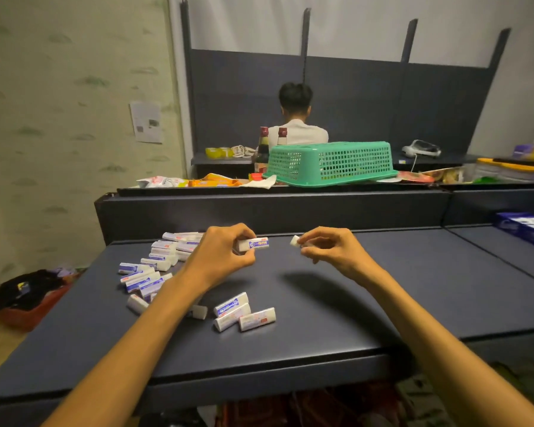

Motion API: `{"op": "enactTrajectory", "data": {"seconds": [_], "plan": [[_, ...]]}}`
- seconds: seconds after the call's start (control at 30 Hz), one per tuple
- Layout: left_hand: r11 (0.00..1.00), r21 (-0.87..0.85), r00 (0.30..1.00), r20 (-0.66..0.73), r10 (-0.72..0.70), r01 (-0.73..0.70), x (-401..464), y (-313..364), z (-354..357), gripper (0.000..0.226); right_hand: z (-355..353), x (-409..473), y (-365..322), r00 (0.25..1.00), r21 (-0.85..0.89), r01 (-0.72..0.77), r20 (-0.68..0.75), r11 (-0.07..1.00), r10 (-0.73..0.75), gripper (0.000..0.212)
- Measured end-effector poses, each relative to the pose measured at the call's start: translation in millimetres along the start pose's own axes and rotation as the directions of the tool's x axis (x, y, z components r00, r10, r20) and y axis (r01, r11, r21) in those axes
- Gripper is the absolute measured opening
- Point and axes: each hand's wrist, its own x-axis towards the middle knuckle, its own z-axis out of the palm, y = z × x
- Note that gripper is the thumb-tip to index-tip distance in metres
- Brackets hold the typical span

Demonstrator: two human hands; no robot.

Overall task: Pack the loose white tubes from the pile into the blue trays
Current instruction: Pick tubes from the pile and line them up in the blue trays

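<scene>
1. Left hand (pixel 221 252) was raised above the matte dark blue-grey desk (pixel 383 288), fingers curled round one small white printed tube with a blue label (pixel 253 243), held roughly level.
2. Right hand (pixel 327 246) was also raised, fingers pinching a second small white tube (pixel 295 241); only its blunt white end showed past the fingertips.
3. The two hands were near each other, and the held tubes were apart, not touching.
4. Pile of loose white tubes with blue and red print (pixel 154 269) lay on the left part of the desk, scattered at mixed angles, some overlapping, partly hidden by the left forearm.
5. A separate cluster of three wedge-ended white tubes (pixel 244 312) lay nearer the front edge, side by side and touching.
6. Blue tray holding rows of white tubes (pixel 524 226) sat at the far right on the adjoining desk surface, well apart from the pile and cut by the frame edge.
7. Upturned green perforated plastic basket (pixel 330 163) rested on the raised ledge behind, next to two dark glass bottles with red caps (pixel 263 149).
8. A person in a white top (pixel 296 124) sat beyond it, back turned.
</scene>
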Motion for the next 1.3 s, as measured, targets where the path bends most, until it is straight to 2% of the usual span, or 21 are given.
{"op": "enactTrajectory", "data": {"seconds": [0.2, 0.4, 0.63, 1.0, 1.3], "plan": [[0.996, -0.066, 0.996, 0.064, 0.065, -0.06, 15, 30, 33, 0.025, -41, -43, 5, 0.996, -0.248, -0.061, -0.077, 0.967, 0.043, 0.027], [0.983, -0.124, 0.985, 0.093, 0.144, -0.132, 35, 90, 90, 0.028, -102, -103, 13, 0.983, -0.476, -0.061, -0.182, 0.877, -0.03, 0.031], [0.921, -0.189, 0.929, 0.085, 0.361, -0.341, 51, 199, 177, 0.02, -208, -205, 29, 0.949, -0.613, -0.142, -0.308, 0.777, -0.07, 0.03], [0.911, -0.174, 0.898, 0.179, 0.402, -0.374, 65, 404, 300, 0.02, -393, -355, 54, 0.894, -0.657, -0.319, -0.447, 0.683, -0.013, 0.03], [0.906, -0.155, 0.883, 0.21, 0.419, -0.393, 118, 506, 407, 0.021, -517, -399, 106, 0.85, -0.631, -0.407, -0.526, 0.66, 0.021, 0.028]]}}
